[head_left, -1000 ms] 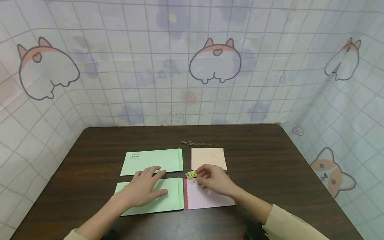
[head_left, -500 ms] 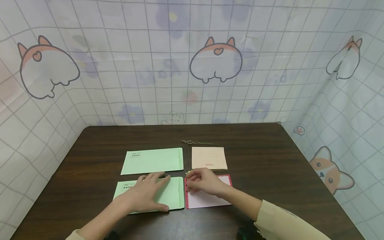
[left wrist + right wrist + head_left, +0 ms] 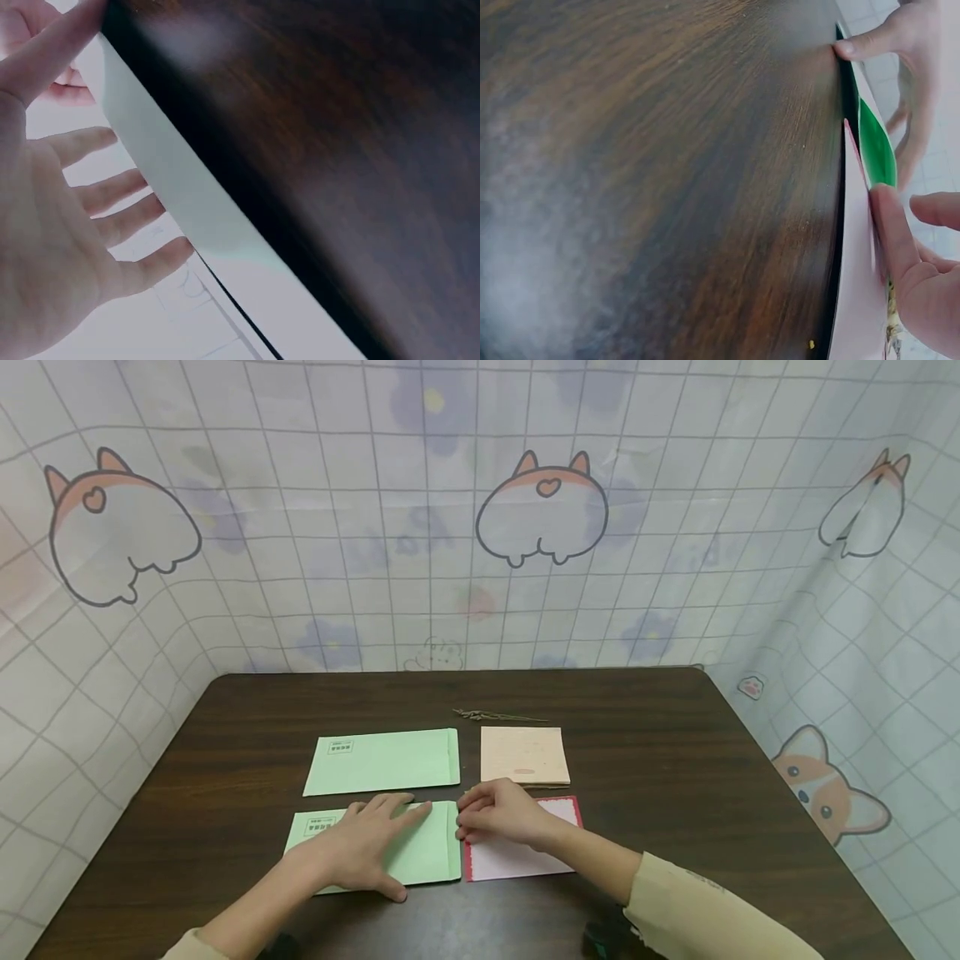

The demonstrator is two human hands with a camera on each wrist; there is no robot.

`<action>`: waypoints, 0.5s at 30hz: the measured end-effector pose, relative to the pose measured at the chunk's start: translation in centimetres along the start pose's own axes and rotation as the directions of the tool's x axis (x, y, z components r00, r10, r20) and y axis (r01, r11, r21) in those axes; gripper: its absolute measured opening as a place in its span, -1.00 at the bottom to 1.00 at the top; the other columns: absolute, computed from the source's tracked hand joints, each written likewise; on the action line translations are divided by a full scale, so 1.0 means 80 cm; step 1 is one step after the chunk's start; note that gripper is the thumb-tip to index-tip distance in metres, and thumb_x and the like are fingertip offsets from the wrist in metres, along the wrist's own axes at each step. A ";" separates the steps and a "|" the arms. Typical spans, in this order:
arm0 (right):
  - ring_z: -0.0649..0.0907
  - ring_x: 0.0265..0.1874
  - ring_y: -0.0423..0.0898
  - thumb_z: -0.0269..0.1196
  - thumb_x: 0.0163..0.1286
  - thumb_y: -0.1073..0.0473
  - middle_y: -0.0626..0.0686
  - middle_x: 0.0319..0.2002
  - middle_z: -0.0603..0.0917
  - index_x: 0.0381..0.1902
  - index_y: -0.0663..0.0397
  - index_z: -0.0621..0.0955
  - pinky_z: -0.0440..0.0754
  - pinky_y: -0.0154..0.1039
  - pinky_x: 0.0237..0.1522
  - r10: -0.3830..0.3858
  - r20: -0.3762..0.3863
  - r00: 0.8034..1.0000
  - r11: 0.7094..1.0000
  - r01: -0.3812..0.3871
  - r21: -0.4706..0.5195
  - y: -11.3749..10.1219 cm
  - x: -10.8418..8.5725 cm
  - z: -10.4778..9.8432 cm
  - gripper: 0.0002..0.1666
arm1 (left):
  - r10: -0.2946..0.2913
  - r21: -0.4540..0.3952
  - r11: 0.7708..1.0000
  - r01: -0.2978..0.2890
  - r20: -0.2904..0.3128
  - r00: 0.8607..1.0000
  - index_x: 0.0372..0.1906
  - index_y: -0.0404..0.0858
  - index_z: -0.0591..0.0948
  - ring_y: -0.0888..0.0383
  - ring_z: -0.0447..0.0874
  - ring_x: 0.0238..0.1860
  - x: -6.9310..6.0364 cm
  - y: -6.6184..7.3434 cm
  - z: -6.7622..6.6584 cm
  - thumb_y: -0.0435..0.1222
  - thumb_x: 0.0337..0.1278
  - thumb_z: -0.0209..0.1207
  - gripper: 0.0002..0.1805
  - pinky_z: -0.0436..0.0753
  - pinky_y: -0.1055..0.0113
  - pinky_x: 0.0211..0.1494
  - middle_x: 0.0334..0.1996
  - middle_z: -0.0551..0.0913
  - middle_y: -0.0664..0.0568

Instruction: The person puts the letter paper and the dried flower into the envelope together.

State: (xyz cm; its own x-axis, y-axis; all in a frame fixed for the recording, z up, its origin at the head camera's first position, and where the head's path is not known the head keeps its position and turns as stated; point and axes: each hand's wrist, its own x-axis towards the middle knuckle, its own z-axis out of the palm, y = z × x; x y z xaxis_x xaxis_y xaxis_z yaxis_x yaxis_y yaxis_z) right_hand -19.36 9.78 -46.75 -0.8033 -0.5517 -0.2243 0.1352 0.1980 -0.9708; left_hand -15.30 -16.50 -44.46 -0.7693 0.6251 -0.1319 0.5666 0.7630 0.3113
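Observation:
My left hand [image 3: 356, 847] rests spread across the nearer pale green envelope [image 3: 435, 852], its thumb at the front edge. In the left wrist view, the left hand's fingers [image 3: 131, 225] lie apart over paper. My right hand [image 3: 498, 814] is at the envelope's right end, above the left side of a pink card with a red border [image 3: 517, 860]. From the right wrist, the envelope's mouth [image 3: 876, 146] gapes, and a right fingertip touches its edge; thumb and finger stand apart. Dried flowers [image 3: 892, 319] show partly behind that hand.
A second green envelope [image 3: 382, 762] lies behind the first. Right of it is a beige paper square [image 3: 525, 755], with a dried sprig [image 3: 498, 717] beyond. Patterned curtains [image 3: 420, 568] enclose the dark wooden table [image 3: 660, 760] at the back and sides.
My right hand has moved left from the yellow flowers to the envelope's end, covering the flowers. My left hand has settled onto the envelope, its thumb reaching the front edge.

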 end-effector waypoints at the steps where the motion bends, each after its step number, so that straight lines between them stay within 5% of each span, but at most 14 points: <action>1: 0.80 -0.29 0.03 0.31 0.40 0.40 0.23 -0.26 0.77 0.04 0.52 0.59 0.75 -0.16 -0.20 0.006 0.000 1.000 1.000 -0.006 0.006 0.001 0.001 0.000 -0.69 | 0.002 0.003 1.000 -0.002 -0.003 1.000 0.57 -0.17 0.30 -0.16 0.25 0.43 0.001 0.000 0.000 0.11 -0.21 0.59 0.19 0.35 -0.25 0.22 0.43 0.32 -0.21; 15: 0.78 -0.35 -0.02 0.28 0.37 0.47 0.23 -0.30 0.76 0.06 0.50 0.50 0.75 -0.11 -0.18 -0.003 0.036 0.999 0.997 0.000 0.079 0.009 0.009 0.008 -0.66 | 0.045 0.018 0.999 -0.044 -0.025 0.999 0.56 -0.20 0.32 -0.17 0.30 0.41 0.011 -0.003 0.001 0.07 -0.21 0.61 0.17 0.32 -0.27 0.28 0.40 0.35 -0.22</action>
State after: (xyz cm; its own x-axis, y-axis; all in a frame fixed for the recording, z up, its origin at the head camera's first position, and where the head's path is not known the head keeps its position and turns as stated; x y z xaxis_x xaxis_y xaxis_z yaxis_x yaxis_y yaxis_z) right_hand -19.49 9.00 -47.70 -0.7821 -0.5812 -0.2248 0.1808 0.1335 -0.9744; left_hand -16.10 -16.10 -44.69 -0.7502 0.6545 -0.0943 0.6055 0.7373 0.2997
